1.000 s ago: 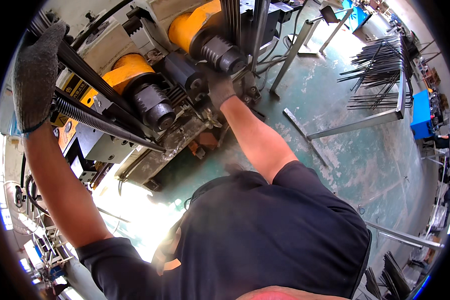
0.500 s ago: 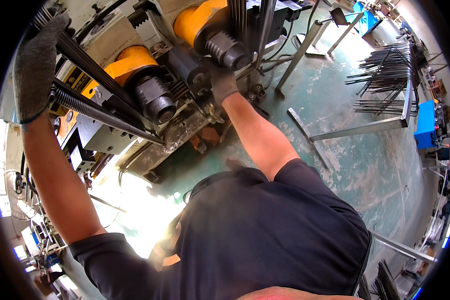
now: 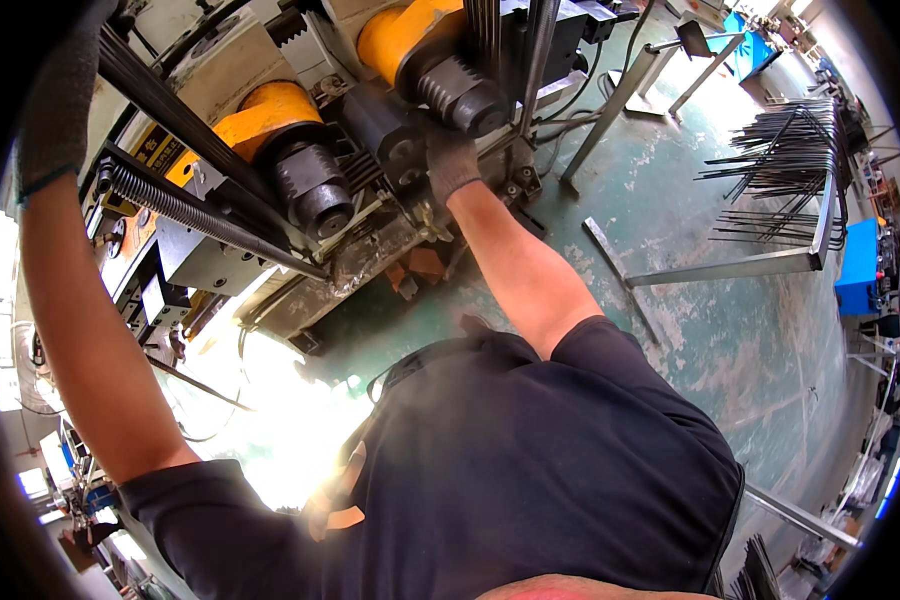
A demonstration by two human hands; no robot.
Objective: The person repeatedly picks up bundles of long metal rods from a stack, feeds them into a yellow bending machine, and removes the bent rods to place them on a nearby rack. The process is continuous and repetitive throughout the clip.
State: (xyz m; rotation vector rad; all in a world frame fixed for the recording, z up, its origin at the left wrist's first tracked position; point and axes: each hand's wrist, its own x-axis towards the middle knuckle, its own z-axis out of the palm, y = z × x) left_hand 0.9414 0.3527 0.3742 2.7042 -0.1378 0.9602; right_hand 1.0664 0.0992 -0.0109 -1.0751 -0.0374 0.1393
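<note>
My left hand (image 3: 58,110), in a dark grey knit glove, is stretched up at the far upper left. It closes on a bundle of dark steel rods (image 3: 175,110), though its fingertips fade into the dark rim. The rods slant down to a black threaded cylinder (image 3: 308,185) under an orange ring (image 3: 270,115) on the machine. My right hand (image 3: 452,165), also gloved, reaches between a dark many-sided block (image 3: 380,130) and a second threaded cylinder (image 3: 460,95). Its fingers are hidden in shadow there.
A coil spring on a bar (image 3: 200,220) crosses the machine's left part. More rods (image 3: 483,40) stand upright beside the second orange ring (image 3: 400,40). Bent black rods (image 3: 785,150) hang on a metal stand (image 3: 730,265) at right. A blue box (image 3: 857,268) stands beyond.
My left hand has moved up and outward toward the rim, and the rod bundle beside it slants slightly more steeply. My right hand stays at the dark block. The whole view has shifted slightly.
</note>
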